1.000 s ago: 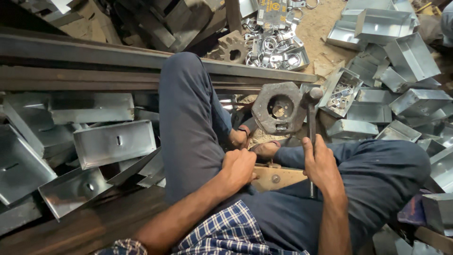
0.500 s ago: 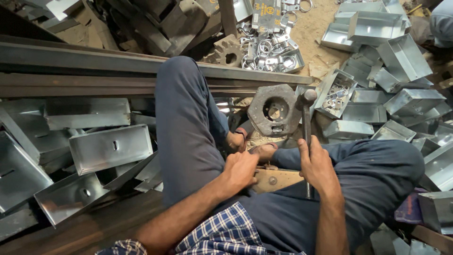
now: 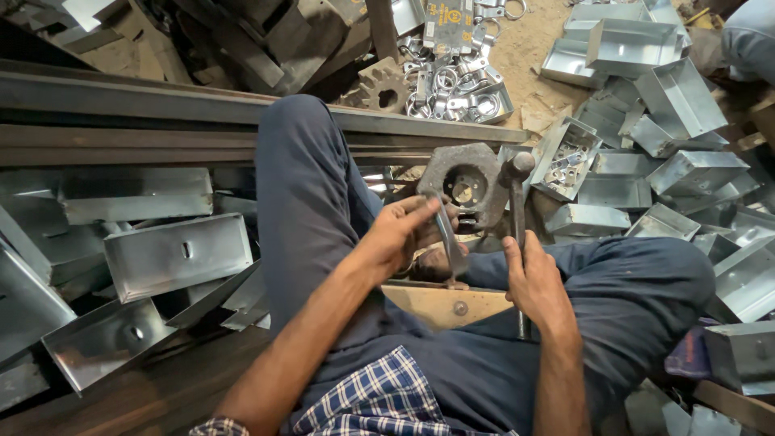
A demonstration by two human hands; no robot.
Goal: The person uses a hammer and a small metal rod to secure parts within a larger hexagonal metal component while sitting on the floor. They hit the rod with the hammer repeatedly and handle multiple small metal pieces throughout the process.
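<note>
— What's nearest?

— A tan wooden wedge [image 3: 448, 305] between the legs. Just above it, the left hand [image 3: 395, 238] has its fingers pinched round a thin metal strip [image 3: 449, 242], stood upright with its foot on the wood.

— How would that strip handle?

— Light and stiff, I'd judge, with sharp edges; best held by the upper half, as it is.

— And the right hand [image 3: 537, 282]?

— Fist closed round the shaft of a hammer [image 3: 517, 234], head up. It looks heavy at the top.

— Farther off?

— A dark cast-iron block [image 3: 467, 184] with a round hole, touching the hammer head, possibly. Galvanised boxes [image 3: 178, 254] crowd left and right; a steel beam [image 3: 161, 105] crosses behind.
</note>
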